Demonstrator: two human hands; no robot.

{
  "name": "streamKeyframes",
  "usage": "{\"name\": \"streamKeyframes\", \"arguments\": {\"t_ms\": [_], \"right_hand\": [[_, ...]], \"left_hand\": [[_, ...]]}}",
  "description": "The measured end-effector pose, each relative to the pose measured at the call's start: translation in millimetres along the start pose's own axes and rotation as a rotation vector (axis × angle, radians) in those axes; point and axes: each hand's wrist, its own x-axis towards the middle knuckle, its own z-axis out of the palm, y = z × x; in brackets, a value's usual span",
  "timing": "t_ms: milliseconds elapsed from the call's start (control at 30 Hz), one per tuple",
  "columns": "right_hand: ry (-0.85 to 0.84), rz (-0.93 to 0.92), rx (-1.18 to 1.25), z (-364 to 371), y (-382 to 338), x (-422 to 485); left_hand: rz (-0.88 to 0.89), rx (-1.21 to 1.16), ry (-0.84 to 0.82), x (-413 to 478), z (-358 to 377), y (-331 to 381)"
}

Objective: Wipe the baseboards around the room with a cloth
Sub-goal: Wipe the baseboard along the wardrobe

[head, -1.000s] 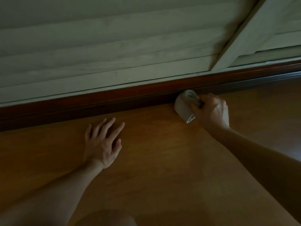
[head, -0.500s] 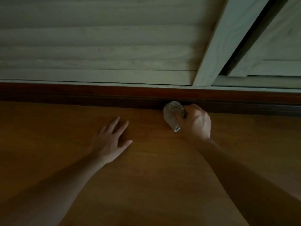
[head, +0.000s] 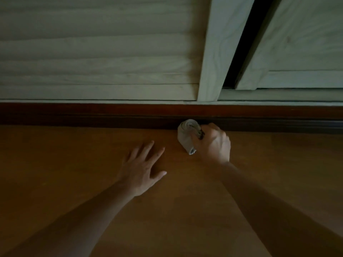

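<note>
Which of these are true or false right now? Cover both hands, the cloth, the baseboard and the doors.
1. The right hand grips a rolled cloth at the foot of the baseboard. True.
2. The left hand holds a second cloth. False: it lies flat on the floor, fingers spread, holding nothing.
3. The baseboard is white. False: it is dark reddish-brown wood; only the doors above it are pale.
4. A dark gap shows between the doors at the upper right. True.
</note>
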Motion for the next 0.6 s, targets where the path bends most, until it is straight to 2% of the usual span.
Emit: {"name": "streamKeyframes", "arguments": {"t_ms": [167, 433, 600], "right_hand": [[0.048, -0.087, 0.061, 20, -3, 2], [0.219, 0.080, 0.004, -27, 64, -12], [0.155, 0.007, -0.025, -23, 59, -7]], "left_hand": [[-0.061, -0.026, 0.090, 27, 5, 23], [-0.092, -0.066, 0.254, 33, 28, 35], [-0.109, -0.058, 0.284, 35, 33, 37]]}}
